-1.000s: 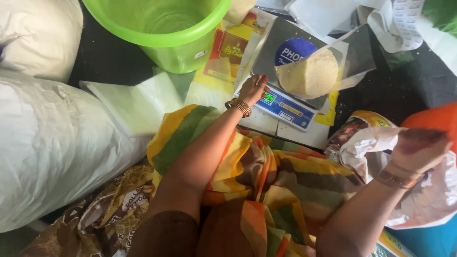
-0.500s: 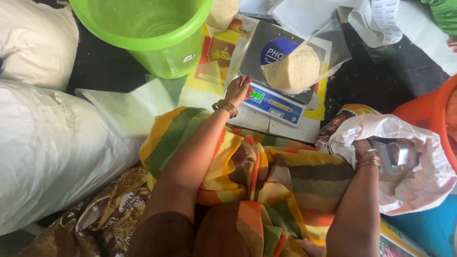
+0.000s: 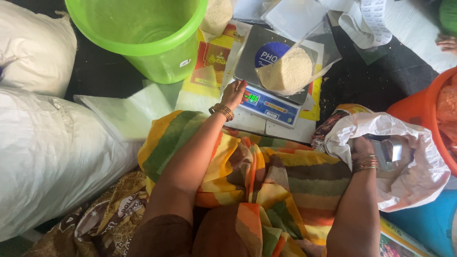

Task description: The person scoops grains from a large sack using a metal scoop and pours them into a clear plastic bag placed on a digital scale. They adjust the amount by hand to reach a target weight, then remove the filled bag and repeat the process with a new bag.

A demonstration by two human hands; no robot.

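Observation:
A digital scale (image 3: pixel 273 102) with a lit green display stands in front of me. On its pan lies a clear plastic bag of white grain (image 3: pixel 289 71). My left hand (image 3: pixel 234 93) rests against the scale's front left corner, fingers together, holding nothing that I can see. My right hand (image 3: pixel 362 148) reaches down into an open white sack (image 3: pixel 409 157) at my right and grips a metal scoop (image 3: pixel 388 150) inside it. A striped orange, yellow and green cloth (image 3: pixel 266 176) covers my lap.
A green plastic bucket (image 3: pixel 143 35) stands at the top left. Big white sacks (image 3: pixel 47 147) lie along the left. An orange tub (image 3: pixel 435 114) and a blue container (image 3: pixel 428 228) are at the right. Another person's hand (image 3: pixel 447 44) shows at the top right edge.
My right hand has gone from above the white sack down into it and now holds the metal scoop there. My left hand has stayed at the scale.

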